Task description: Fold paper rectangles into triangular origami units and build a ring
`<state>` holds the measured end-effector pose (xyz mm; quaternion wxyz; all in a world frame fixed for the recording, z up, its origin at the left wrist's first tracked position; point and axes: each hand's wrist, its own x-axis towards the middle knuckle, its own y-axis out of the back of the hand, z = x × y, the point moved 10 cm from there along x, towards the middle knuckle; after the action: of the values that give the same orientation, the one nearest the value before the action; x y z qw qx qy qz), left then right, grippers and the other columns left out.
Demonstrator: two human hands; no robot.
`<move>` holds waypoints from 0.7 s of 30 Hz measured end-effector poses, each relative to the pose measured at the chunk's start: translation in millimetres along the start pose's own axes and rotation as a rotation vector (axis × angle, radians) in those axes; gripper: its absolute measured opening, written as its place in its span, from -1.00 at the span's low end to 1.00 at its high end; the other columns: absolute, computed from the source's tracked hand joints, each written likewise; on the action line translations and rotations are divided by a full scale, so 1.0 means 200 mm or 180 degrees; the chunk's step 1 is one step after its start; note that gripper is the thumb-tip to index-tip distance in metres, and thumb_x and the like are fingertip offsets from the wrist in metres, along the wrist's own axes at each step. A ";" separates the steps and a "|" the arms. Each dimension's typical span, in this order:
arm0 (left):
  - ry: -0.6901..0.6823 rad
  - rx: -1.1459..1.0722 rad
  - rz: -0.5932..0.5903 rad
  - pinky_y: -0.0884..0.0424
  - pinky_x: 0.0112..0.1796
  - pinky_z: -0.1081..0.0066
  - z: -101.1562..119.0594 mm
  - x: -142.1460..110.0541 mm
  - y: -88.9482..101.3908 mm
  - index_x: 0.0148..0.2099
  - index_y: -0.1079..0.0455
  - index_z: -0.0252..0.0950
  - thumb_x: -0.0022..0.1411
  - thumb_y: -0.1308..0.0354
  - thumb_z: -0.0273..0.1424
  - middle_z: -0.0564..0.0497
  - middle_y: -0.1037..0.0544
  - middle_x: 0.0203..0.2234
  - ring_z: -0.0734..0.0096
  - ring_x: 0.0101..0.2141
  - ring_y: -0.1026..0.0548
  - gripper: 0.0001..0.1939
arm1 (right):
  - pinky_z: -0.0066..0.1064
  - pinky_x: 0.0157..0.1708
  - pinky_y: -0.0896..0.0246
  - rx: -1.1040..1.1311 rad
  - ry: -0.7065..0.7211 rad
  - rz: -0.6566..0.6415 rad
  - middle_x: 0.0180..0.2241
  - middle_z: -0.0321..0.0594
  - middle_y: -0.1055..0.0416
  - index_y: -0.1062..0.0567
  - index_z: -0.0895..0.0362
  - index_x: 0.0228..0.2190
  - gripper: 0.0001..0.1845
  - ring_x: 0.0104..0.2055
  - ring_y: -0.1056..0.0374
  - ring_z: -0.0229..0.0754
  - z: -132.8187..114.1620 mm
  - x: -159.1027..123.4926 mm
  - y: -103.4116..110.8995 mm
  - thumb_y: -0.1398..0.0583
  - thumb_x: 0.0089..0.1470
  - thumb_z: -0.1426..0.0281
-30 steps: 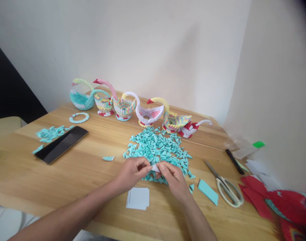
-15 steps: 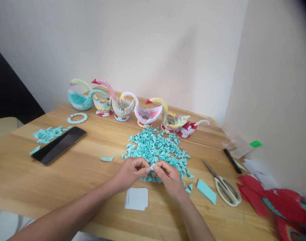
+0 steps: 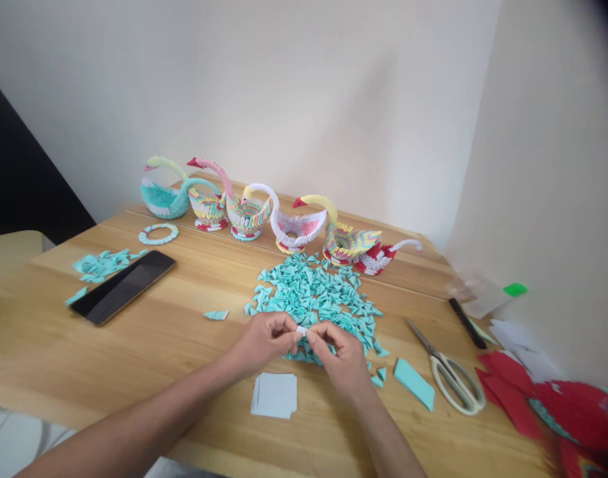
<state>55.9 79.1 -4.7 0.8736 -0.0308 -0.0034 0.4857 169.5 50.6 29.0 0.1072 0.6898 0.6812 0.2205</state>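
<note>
Between the fingertips of both hands is a small folded piece of white paper (image 3: 301, 330). My left hand (image 3: 265, 342) pinches its left side, and my right hand (image 3: 340, 355) pinches the right side. Fingers cover much of the paper, so its exact fold is hard to see. Just beyond and under the hands spreads a large heap of folded turquoise paper triangles (image 3: 311, 289). A stack of white paper rectangles (image 3: 274, 396) lies on the table nearer to me, below the hands.
Several folded-paper swans (image 3: 297, 229) stand along the back, with a paper ring (image 3: 158, 234) at left. A phone (image 3: 123, 287) lies beside more turquoise pieces (image 3: 102, 265). To the right are turquoise paper slips (image 3: 414, 384), scissors (image 3: 453, 378), a black cutter (image 3: 467, 323) and red paper (image 3: 513, 392).
The white piece shows a little differently between my fingertips, now lying flatter. Both hands stay pinched on it, nearly in place. The whole view has shifted slightly.
</note>
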 end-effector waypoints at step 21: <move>0.0254 -0.0682 0.0100 -0.32 -0.51 0.50 -0.06 0.02 0.02 -0.47 -0.42 -0.40 -0.04 -0.29 -0.11 0.00 -0.52 -0.61 0.53 -0.62 -0.41 -0.60 | -0.33 -0.36 -0.32 -0.0851 0.1727 0.0516 -0.37 -0.16 -0.50 -0.53 0.04 -0.17 -0.73 -0.33 -0.40 -0.16 -0.23 -0.10 -0.02 -0.14 0.14 0.54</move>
<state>55.1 83.3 -16.7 0.8570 -0.1434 -0.0201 0.4946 145.6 23.4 64.0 -0.0067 0.6376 0.5927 0.4920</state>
